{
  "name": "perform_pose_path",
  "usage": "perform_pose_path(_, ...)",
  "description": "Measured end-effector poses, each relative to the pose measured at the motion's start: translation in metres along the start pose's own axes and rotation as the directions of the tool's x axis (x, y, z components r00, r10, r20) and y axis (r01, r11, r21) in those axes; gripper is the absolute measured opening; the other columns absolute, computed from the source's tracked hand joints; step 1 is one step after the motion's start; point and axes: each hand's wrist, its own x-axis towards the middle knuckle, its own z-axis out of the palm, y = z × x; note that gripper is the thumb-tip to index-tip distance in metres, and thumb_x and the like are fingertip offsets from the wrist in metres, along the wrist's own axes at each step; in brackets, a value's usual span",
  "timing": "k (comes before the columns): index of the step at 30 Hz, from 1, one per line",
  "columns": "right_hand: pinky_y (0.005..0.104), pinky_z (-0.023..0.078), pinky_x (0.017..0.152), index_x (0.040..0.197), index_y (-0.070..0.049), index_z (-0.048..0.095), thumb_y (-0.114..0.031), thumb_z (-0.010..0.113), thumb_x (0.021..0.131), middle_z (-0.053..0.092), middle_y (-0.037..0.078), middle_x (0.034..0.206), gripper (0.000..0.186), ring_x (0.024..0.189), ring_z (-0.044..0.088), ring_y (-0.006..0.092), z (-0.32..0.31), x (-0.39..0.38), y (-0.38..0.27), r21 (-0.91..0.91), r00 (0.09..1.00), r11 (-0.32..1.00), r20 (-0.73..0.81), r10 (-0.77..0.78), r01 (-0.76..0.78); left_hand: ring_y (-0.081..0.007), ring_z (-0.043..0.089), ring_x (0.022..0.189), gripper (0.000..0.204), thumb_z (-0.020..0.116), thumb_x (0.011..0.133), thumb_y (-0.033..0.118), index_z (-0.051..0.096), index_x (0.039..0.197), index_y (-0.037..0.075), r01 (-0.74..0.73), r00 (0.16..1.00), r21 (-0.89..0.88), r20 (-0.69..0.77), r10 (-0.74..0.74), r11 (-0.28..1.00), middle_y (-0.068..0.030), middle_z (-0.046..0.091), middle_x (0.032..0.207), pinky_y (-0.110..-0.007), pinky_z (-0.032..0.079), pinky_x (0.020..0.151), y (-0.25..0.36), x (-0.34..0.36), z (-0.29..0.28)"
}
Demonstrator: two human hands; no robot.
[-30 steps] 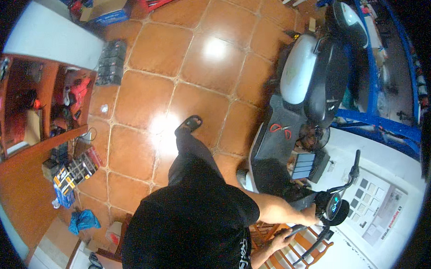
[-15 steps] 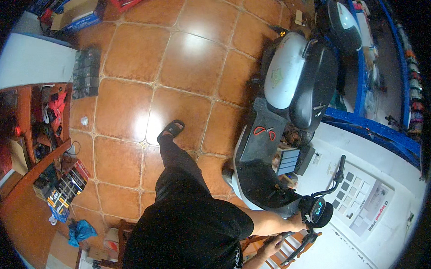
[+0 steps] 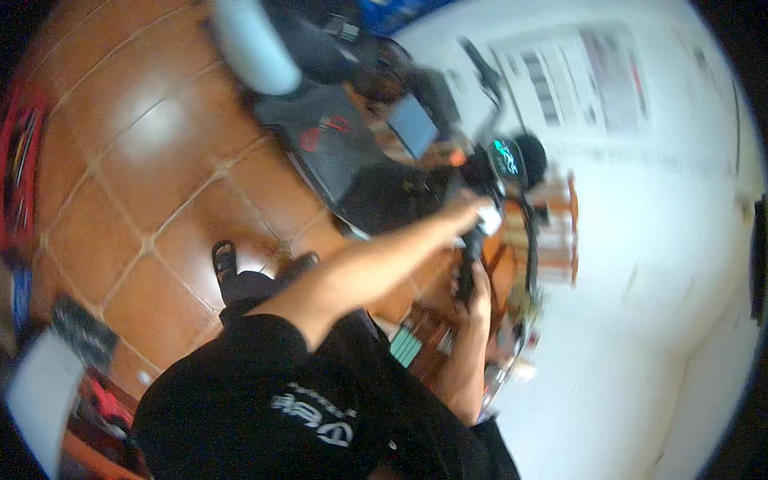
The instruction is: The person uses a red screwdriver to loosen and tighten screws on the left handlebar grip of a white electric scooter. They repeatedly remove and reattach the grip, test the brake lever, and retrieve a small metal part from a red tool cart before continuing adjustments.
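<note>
1. A foot in a black sandal (image 3: pixel 223 258) stood on the orange floor tiles (image 3: pixel 118 222).
2. Next came the scooter (image 3: pixel 319 166), with red-handled scissors (image 3: pixel 310 139) lying on its flat foot part.
3. The left hand (image 3: pixel 464 212) was at the handlebar, by a white part (image 3: pixel 490 219); blur hid how far its fingers were closed.
4. The right hand (image 3: pixel 477 290) was curled around the black grip (image 3: pixel 466 277), just below the left hand.
5. The lit screen (image 3: pixel 507 157) was above both hands, near the white wall (image 3: pixel 634 333).
</note>
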Motion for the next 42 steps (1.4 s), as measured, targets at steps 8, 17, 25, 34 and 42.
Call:
perform_pose_path(8, 0.027, 0.049, 0.063, 0.124, 0.007, 0.046, -0.019, 0.059, 0.091, 0.062, 0.01, 0.084, 0.044, 0.072, 0.06, 0.0138, -0.035, 0.01, -0.008, -0.268, 0.994, 0.961, -0.063, -0.094, 0.074, -0.022, 0.064, 0.083, 0.035, 0.06, 0.088, 0.024, 0.046, 0.117, 0.01, 0.156, 0.987, -0.28, 0.093, -0.135, 0.947, -0.0109, 0.061, 0.099, -0.042, 0.057, 0.07, -0.026, -0.008, 0.022)
perform_pose_path(17, 0.0255, 0.048, 0.072, 0.12, 0.006, 0.047, -0.017, 0.061, 0.09, 0.062, 0.008, 0.088, 0.04, 0.078, 0.058, 0.0127, -0.054, 0.041, -0.001, 0.032, 0.967, 0.982, 0.171, -0.19, 0.188, -0.0311, 0.064, 0.09, 0.055, 0.052, 0.088, 0.045, 0.045, 0.121, 0.003, 0.133, 0.991, 0.043, 0.008, -0.134, 0.99, -0.019, 0.063, 0.097, -0.041, 0.056, 0.075, -0.028, -0.005, 0.028)
perform_pose_path(25, 0.0263, 0.049, 0.07, 0.11, 0.004, 0.056, -0.013, 0.07, 0.082, 0.068, 0.01, 0.091, 0.036, 0.077, 0.062, 0.012, -0.05, 0.04, -0.013, 0.302, 0.968, 0.944, 0.167, -0.187, 0.13, -0.0376, 0.063, 0.094, 0.055, 0.05, 0.083, 0.034, 0.045, 0.126, 0.001, 0.176, 0.981, -0.043, 0.092, -0.172, 0.983, -0.0185, 0.063, 0.097, -0.048, 0.054, 0.081, -0.012, -0.004, 0.033)
perform_pose_path(34, 0.0345, 0.042, 0.054, 0.079, 0.003, 0.054, -0.022, 0.076, 0.075, 0.055, 0.013, 0.069, 0.034, 0.056, 0.05, 0.0176, -0.038, 0.057, -0.005, -0.127, 0.915, 0.907, 0.034, -0.402, 0.402, -0.0365, 0.061, 0.095, 0.063, 0.05, 0.079, 0.038, 0.042, 0.129, 0.0, 0.261, 0.957, -0.033, 0.137, -0.255, 0.965, -0.018, 0.061, 0.099, -0.05, 0.049, 0.088, 0.006, 0.002, 0.026)
perform_pose_path(42, 0.0279, 0.044, 0.063, 0.092, 0.005, 0.059, -0.021, 0.071, 0.081, 0.058, 0.007, 0.076, 0.03, 0.067, 0.051, 0.0118, -0.024, 0.066, -0.016, -0.076, 0.945, 0.943, 0.044, -0.323, 0.325, -0.0402, 0.061, 0.098, 0.068, 0.033, 0.09, 0.063, 0.04, 0.131, 0.01, 0.277, 0.96, -0.001, 0.037, -0.277, 0.961, -0.024, 0.058, 0.111, -0.053, 0.05, 0.084, 0.022, 0.012, 0.02)
